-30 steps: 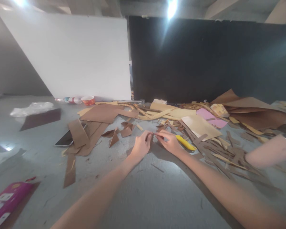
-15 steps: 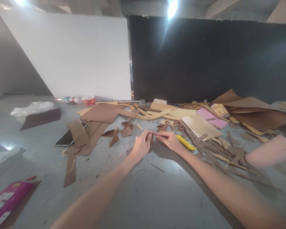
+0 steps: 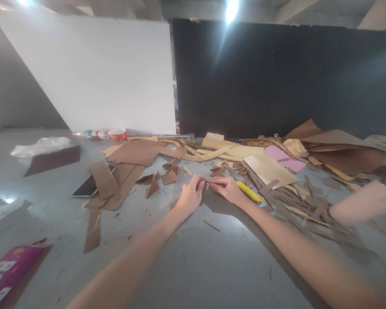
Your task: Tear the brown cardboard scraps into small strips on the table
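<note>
Brown and slim, a small piece (image 3: 207,181) sits between the two hands, over the middle of the grey table (image 3: 193,266), well in from its far edge. The sliver that shows runs left to right, roughly along that edge; fingers hide the rest, so which end is which cannot be told. The left hand (image 3: 192,190) and right hand (image 3: 225,189) each pinch it between thumb and fingers, fingertips nearly meeting. Both forearms slant inward from the near side. Just beside the right hand, a yellow tool (image 3: 249,192) lies aslant.
</note>
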Demonstrator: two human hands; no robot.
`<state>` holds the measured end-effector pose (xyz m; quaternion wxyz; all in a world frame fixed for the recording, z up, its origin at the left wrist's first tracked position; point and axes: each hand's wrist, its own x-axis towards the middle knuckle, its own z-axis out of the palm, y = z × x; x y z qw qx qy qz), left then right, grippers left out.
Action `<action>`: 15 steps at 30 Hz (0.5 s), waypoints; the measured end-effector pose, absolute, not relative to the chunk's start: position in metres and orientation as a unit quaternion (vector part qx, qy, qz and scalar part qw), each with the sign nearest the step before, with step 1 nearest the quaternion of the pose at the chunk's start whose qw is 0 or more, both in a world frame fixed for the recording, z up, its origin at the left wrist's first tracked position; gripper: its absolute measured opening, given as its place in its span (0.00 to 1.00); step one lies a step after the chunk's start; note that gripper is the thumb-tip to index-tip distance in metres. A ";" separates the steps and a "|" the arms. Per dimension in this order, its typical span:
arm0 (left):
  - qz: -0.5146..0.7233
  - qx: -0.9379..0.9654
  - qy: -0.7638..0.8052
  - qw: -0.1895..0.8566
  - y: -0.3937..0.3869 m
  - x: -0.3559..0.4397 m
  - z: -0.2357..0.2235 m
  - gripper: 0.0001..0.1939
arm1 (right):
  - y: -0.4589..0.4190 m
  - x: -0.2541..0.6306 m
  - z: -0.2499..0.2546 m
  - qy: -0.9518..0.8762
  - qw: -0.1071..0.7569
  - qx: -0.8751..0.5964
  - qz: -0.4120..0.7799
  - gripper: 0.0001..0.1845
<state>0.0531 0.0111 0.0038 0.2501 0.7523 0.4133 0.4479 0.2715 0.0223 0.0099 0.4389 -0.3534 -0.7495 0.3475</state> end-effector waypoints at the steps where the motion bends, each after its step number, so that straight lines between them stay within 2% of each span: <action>1: 0.446 0.754 0.414 0.248 0.011 0.053 0.004 0.08 | 0.022 0.272 0.011 -0.745 0.435 -0.361 0.355 0.20; 6: 0.431 0.766 0.417 0.229 0.009 0.054 0.004 0.10 | 0.022 0.276 0.015 -0.708 0.425 -0.405 0.393 0.23; 15: 0.415 0.768 0.432 0.229 0.008 0.055 0.004 0.10 | 0.023 0.274 0.014 -0.675 0.448 -0.401 0.428 0.26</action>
